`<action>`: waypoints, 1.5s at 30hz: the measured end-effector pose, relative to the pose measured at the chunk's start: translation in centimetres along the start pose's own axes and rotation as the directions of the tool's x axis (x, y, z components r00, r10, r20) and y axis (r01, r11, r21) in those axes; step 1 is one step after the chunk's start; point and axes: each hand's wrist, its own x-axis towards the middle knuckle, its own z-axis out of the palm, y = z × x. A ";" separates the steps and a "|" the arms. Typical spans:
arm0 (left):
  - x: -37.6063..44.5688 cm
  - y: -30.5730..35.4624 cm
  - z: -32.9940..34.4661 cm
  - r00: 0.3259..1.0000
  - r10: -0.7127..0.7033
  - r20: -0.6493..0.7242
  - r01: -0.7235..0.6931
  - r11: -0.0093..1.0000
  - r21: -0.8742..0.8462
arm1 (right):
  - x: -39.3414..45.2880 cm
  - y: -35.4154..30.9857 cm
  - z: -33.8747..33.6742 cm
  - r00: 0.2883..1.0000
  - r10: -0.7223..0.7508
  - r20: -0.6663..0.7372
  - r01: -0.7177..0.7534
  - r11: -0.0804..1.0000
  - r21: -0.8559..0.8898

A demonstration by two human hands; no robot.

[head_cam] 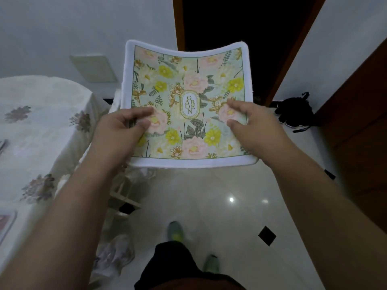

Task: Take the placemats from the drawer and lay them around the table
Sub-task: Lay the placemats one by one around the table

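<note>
A floral placemat (pixel 188 80) with a white border and pink and yellow flowers is held flat in the air in front of me, sagging a little in the middle. My left hand (pixel 121 128) pinches its left edge and my right hand (pixel 253 124) pinches its right edge, thumbs on top. The table (pixel 41 132), draped in a white cloth with flower prints, stands to my left. The corner of another placemat (pixel 6 225) lies on it at the near left edge. No drawer is in view.
A dark open doorway (pixel 240 21) with a brown frame is straight ahead. A black bag (pixel 295 111) lies on the floor by the right wall. A cloth-covered chair (pixel 125 191) stands beside the table. My feet in green shoes stand on glossy tiles (pixel 219 195).
</note>
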 end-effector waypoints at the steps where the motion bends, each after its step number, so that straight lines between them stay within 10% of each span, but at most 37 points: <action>1: 1.0 -0.2 0.0 1.000 0.000 -0.005 0.000 1.000 0.010 | 1.1 -0.2 0.4 1.000 -0.009 0.005 0.010 1.000 -0.011; 24: 30.5 -7.3 -16.8 0.880 -0.137 -0.455 0.117 0.991 -0.071 | 36.7 -20.7 22.0 0.899 -0.301 0.318 0.337 0.939 -0.065; 45: 28.6 -13.8 -21.7 0.150 -0.431 -0.890 0.371 0.859 -0.353 | 47.3 -34.5 47.7 0.137 -0.578 0.804 0.711 0.623 0.326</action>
